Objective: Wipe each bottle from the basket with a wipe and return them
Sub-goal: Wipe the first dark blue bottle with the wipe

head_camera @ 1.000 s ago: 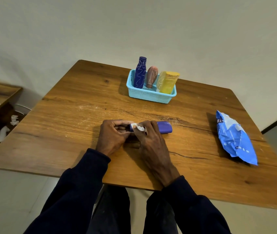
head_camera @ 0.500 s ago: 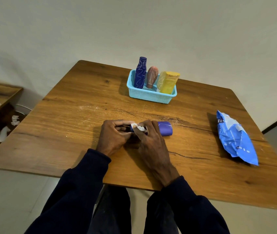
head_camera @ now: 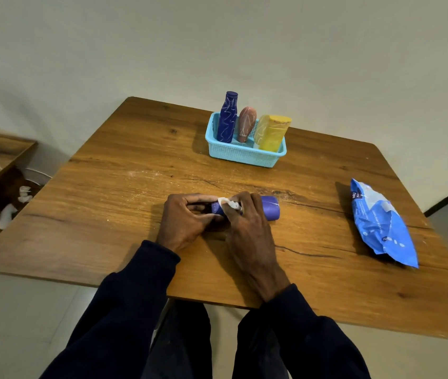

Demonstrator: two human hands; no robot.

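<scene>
Wipe [head_camera: 229,205] barely shifted along purple bottle [head_camera: 270,210], left grip [head_camera: 187,222] still clasping it, right grip [head_camera: 247,228] clasping wipe

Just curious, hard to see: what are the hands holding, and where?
The left hand grips the lying purple bottle at its left end; the right hand pinches a white wipe against its middle.

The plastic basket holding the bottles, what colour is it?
Light turquoise blue. The mesh plastic basket shows clearest in the head view.
</scene>
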